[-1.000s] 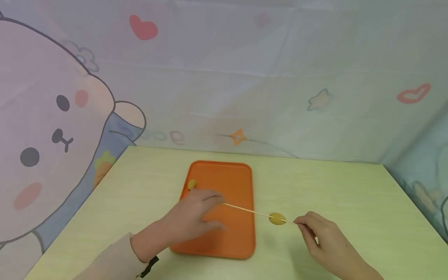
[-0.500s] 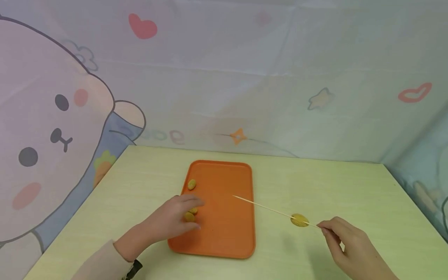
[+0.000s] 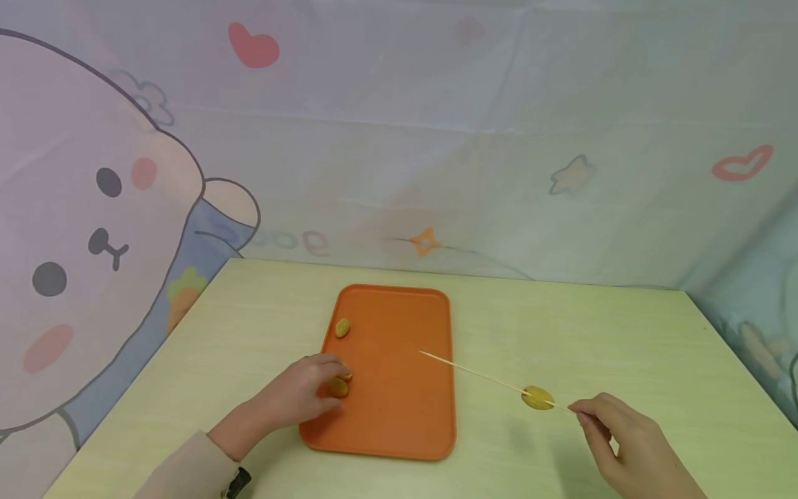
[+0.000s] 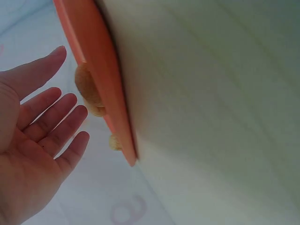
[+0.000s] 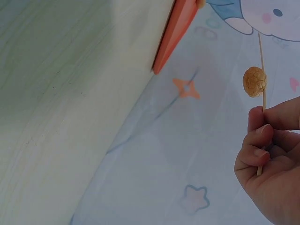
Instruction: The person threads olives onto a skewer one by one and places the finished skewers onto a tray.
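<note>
My right hand (image 3: 636, 443) pinches the lower end of a thin wooden skewer (image 3: 470, 371), whose pointed tip reaches over the orange tray (image 3: 399, 423). One yellow-brown oval piece (image 3: 537, 398) is threaded on the skewer near my fingers, seen also as a threaded piece (image 5: 254, 82) in the right wrist view. At the tray's left side my left hand (image 3: 296, 391) hovers over two pieces lying close together, the nearer piece (image 3: 337, 387) between thumb and fingers. In the left wrist view the hand (image 4: 42, 126) has its fingers spread, apart from the pieces (image 4: 87, 85).
Another yellow-brown piece (image 3: 342, 328) lies at the tray's upper left. The tray rests on a pale wooden table (image 3: 561, 333). Behind the table hangs a cloth (image 3: 399, 138) printed with a bear, hearts and stars.
My left hand has let go of the skewer's tip and moved left and down to the two pieces. My right hand has shifted right with the skewer and its threaded piece.
</note>
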